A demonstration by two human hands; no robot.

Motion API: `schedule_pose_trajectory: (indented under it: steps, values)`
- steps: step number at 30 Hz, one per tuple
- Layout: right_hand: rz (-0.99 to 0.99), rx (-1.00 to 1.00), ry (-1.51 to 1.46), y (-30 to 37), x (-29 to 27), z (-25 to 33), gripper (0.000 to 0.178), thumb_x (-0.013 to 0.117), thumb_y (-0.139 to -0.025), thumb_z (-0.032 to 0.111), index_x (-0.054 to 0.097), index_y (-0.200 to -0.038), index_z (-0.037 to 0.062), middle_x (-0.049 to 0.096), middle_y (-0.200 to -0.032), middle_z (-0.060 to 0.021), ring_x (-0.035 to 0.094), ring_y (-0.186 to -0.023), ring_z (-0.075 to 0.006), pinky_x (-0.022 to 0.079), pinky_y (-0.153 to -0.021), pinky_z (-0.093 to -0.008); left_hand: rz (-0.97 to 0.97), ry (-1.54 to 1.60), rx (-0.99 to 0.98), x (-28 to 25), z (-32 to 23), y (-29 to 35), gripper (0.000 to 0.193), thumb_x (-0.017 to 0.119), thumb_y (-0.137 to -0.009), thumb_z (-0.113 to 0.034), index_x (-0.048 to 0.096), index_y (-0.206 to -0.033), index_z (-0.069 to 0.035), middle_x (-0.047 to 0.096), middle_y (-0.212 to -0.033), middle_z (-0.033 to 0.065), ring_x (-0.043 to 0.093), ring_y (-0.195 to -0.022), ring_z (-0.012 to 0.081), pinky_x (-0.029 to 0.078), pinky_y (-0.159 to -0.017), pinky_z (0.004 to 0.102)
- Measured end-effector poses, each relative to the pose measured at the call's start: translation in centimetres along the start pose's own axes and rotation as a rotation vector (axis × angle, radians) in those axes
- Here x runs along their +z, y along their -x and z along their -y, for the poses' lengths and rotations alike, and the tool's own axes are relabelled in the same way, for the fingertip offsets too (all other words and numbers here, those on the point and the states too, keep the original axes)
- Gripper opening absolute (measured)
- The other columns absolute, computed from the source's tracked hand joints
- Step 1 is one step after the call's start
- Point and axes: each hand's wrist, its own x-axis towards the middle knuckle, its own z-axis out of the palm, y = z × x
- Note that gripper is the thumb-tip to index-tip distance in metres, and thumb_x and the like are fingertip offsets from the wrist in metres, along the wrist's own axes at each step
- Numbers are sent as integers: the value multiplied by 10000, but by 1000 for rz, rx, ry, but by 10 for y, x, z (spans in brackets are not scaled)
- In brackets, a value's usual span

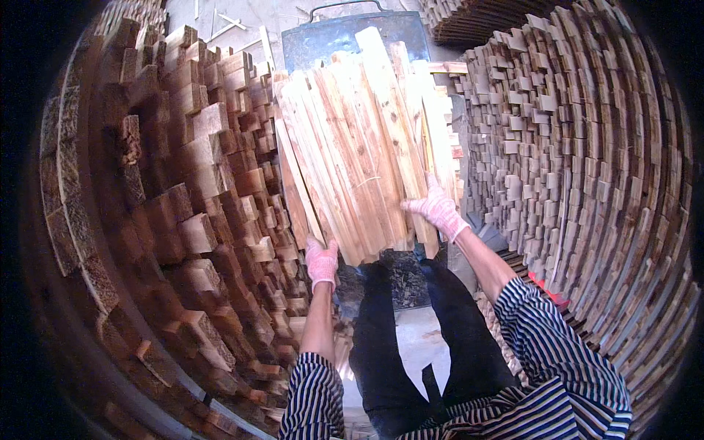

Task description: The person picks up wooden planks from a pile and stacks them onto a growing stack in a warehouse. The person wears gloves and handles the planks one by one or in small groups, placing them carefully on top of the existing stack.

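Note:
A bundle of pale wooden boards [345, 154] lies lengthwise in front of me, its near ends uneven. Pink-and-white knitted gloves cover both hands. At the near left corner, my left hand [322, 264] is closed around the end of a board, with its thumb up against the bundle's side. Farther along on the right, my right hand [438, 211] grips an outer board [400, 117], the thumb lying across the top and the fingers partly hidden at the side. That board sits higher than the others and slants slightly.
Tall stacks of boards rise close on the left [213, 147] and on the right [543, 110]. A dark metal plate with a handle [315, 44] stands beyond the bundle. Loose wood strips [226, 28] lie on the floor at the back. A red object [548, 290] shows at the right.

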Motion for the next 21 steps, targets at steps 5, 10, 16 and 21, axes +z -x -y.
schedule_pose_trajectory:
  steps: [5, 10, 16, 21]
  values:
    - [-27, -18, 329, -1, 64, -1, 1123, 857, -673, 403, 203, -1508, 36, 401, -1430, -259, 433, -1318, -356, 378, -1103, -414, -31, 15, 178, 13, 23, 8, 795, 767, -797, -285, 385, -1420, 29, 543, -1325, 274, 541, -1209, 405, 428, -1033, 407]
    - [18, 72, 94, -12, 98, -7, 1119, 809, -706, 494, 178, -1537, 88, 299, -1497, -282, 276, -1426, -401, 296, -1149, -453, 158, 205, -419, 23, 25, 45, 1028, 779, -743, -223, 163, -1537, -9, 374, -1497, 264, 352, -1408, 364, 306, -1142, 358]
    - [9, 99, -88, -40, 102, -52, 1136, 778, -724, 557, 170, -1546, 63, 244, -1542, -290, 262, -1441, -395, 243, -1173, -427, -24, 272, -113, 16, 11, 56, 831, 643, -851, -117, 201, -1555, -123, 607, -1250, 227, 620, -1064, 382, 490, -939, 431]
    - [10, 201, -47, -20, 91, -24, 1060, 721, -756, 611, 241, -1540, 82, 233, -1554, -283, 249, -1449, -394, 238, -1174, -433, 57, 478, 31, -1, -37, 66, 811, 720, -868, -283, 291, -1511, -39, 494, -1393, 240, 518, -1226, 328, 392, -1059, 383]
